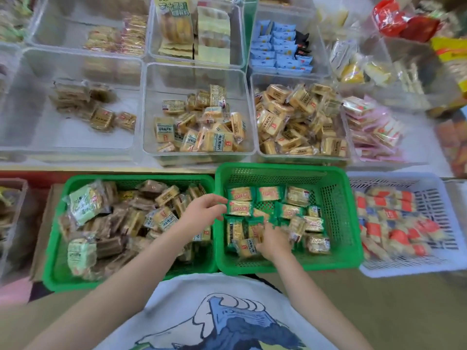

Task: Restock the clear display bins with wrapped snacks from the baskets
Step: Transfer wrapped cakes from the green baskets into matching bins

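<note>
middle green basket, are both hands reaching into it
Yes, the left hand and the right hand both reach into the middle green basket, touching its green-wrapped snacks.

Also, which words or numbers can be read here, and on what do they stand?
Nothing reads surely.
Bin packets: dark Chinese print, too blurred.
Tall bag: large print, blurred.
Green packets: print on a red band, too small.

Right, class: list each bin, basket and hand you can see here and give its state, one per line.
Left hand: fingers at a green packet.
Right hand: down among the packets, grip unclear.
Middle green basket: partly filled.
Left green basket: heaped.
White basket: partly filled.
Centre bin: partly filled.
</note>
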{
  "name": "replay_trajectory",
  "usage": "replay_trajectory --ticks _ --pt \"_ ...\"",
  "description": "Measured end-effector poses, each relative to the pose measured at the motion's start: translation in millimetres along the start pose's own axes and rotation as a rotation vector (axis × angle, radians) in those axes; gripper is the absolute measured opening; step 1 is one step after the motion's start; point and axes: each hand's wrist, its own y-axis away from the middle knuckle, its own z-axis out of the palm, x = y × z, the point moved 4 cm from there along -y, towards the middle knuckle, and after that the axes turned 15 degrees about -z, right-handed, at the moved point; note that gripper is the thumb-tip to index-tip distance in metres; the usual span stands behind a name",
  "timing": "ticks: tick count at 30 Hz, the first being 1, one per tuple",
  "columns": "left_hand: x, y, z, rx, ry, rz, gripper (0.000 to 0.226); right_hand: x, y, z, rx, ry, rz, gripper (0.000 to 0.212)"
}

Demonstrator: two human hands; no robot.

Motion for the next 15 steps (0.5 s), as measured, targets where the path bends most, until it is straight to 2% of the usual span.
replay_trajectory --ticks 3,6,8,12,15 --pt "-0.2 10.2 14.0 0.062 0.032 -0.001 0.018 2.3 -8.8 -21.6 0.050 -0.065 -0.113 0.056" --pt "7.8 16.9 31.8 0.101 0.078 0.008 0.017 11.7 -12.9 -50.5 0.064 -0.151 -0.172 0.057" --pt "14.1 17.9 45.2 0.120 0.098 0.004 0.016 14.1 -11.1 -55.9 -0.017 -0.136 -0.229 0.057" --pt "14.3 15.0 70.5 0.138 0.133 -0.035 0.017 10.7 -0.1 -25.5 -0.325 0.059 -0.353 0.095" --pt "6.0 12.5 83.8 0.145 0.148 -0.065 0.018 16.5 0.5 -14.5 -0.306 0.148 -0.394 0.094"
